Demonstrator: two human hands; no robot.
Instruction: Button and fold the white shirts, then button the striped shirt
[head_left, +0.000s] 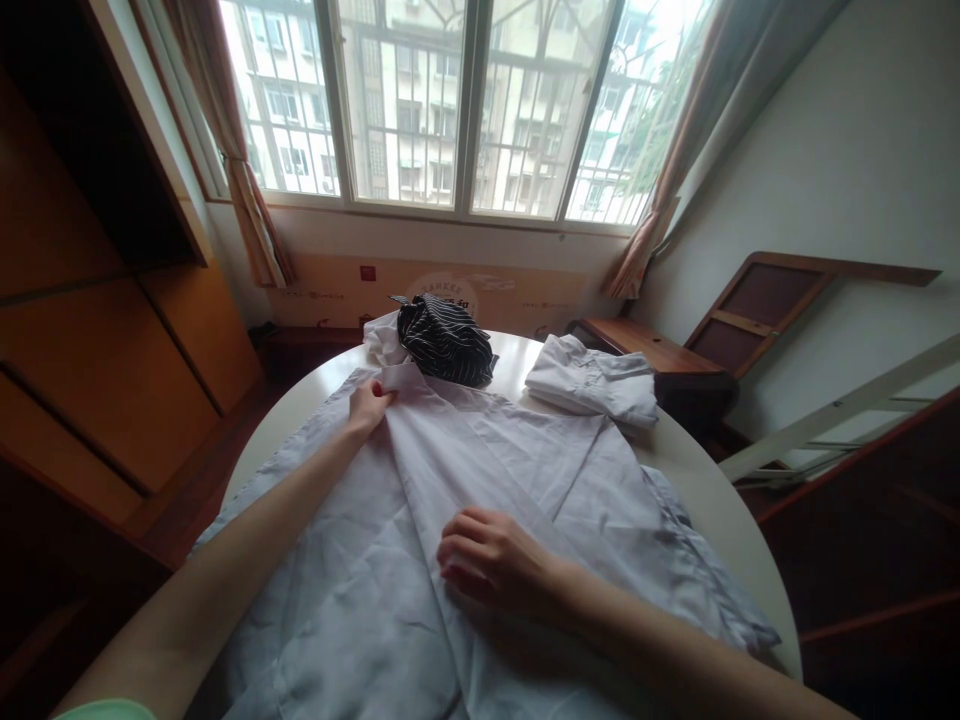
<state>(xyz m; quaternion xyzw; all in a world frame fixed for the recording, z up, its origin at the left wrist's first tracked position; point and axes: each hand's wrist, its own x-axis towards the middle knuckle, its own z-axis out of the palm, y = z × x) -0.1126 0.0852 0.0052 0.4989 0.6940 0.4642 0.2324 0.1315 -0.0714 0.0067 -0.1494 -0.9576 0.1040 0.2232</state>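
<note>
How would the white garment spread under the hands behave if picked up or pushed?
The white garment would probably droop, its cloth lying spread and softly creased. It seems light, looking thin where the left hand pinches it. Pushed, it might bunch along its loose wrinkles.

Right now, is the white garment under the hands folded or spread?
Spread, though creased: the white garment lies broadly across the round table, covering much of it.

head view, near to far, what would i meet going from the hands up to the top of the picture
Right hand → left hand → striped cloth → printed board → window
</note>
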